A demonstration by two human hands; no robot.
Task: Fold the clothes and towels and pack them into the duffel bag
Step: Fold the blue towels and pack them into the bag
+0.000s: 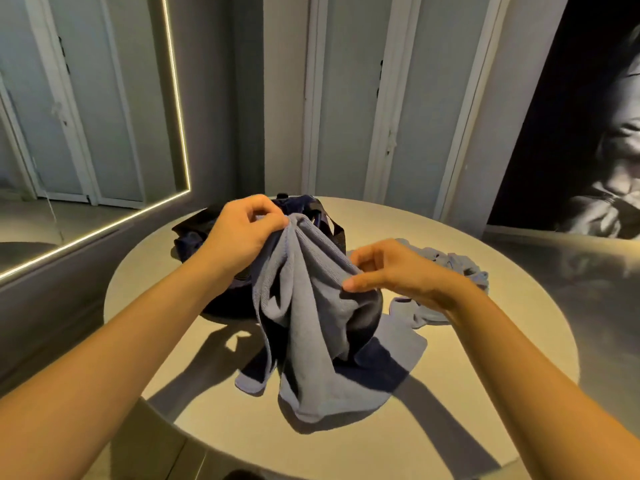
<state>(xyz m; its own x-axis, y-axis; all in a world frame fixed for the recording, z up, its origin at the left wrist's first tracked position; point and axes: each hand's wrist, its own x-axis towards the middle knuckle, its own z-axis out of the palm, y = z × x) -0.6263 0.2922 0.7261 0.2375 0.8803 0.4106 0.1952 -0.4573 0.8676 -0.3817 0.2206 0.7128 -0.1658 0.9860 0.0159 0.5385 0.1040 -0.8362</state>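
A grey-blue towel (304,341) hangs bunched above the round table (519,358), its lower end draped on the tabletop. My left hand (242,233) grips the towel's gathered top edge. My right hand (391,268) pinches a fold of the same towel a little lower and to the right. Behind the towel sits the dark navy duffel bag (194,237) with black straps, mostly hidden by my left hand and the cloth. A second crumpled grey-blue garment (446,265) lies on the table to the right, partly behind my right hand.
A mirror with a lit strip edge (176,98) covers the wall at the left. Pale closet doors (346,98) stand behind the table. A large dark photo panel (588,133) is at the right.
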